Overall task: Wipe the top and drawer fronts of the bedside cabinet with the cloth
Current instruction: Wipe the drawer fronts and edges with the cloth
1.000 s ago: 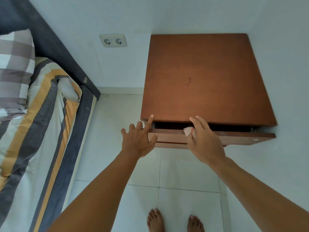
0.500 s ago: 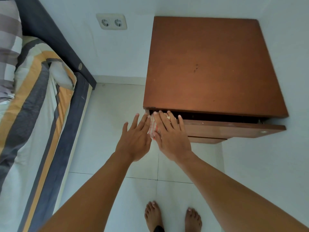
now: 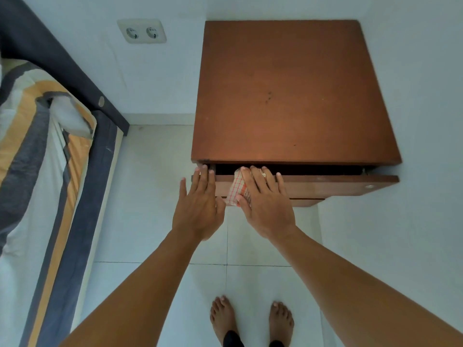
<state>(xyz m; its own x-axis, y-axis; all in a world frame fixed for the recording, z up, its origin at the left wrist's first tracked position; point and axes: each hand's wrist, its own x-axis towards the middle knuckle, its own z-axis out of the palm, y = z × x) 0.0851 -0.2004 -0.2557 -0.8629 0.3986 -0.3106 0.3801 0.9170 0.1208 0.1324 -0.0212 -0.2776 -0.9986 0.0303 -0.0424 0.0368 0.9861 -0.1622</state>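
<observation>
The brown wooden bedside cabinet (image 3: 295, 96) stands in the room's corner, its top bare. Its upper drawer front (image 3: 325, 187) is pulled out a little, leaving a dark gap under the top. My right hand (image 3: 265, 201) presses a white cloth with red checks (image 3: 236, 190) flat against the left part of that drawer front, fingers straight and reaching over its upper edge. My left hand (image 3: 200, 206) lies flat beside it at the drawer's left end, fingers straight, fingertips touching the cabinet's front corner. A lower drawer front (image 3: 308, 202) peeks out below.
A bed (image 3: 50, 171) with a striped cover and dark frame runs along the left. A double wall socket (image 3: 141, 31) sits on the back wall. White floor tiles (image 3: 155, 196) lie between bed and cabinet. My bare feet (image 3: 250, 321) stand below. A wall closes in on the right.
My right hand with the cloth slid left along the drawer front, then a little back to the right. My left hand flattened against the drawer's left end.
</observation>
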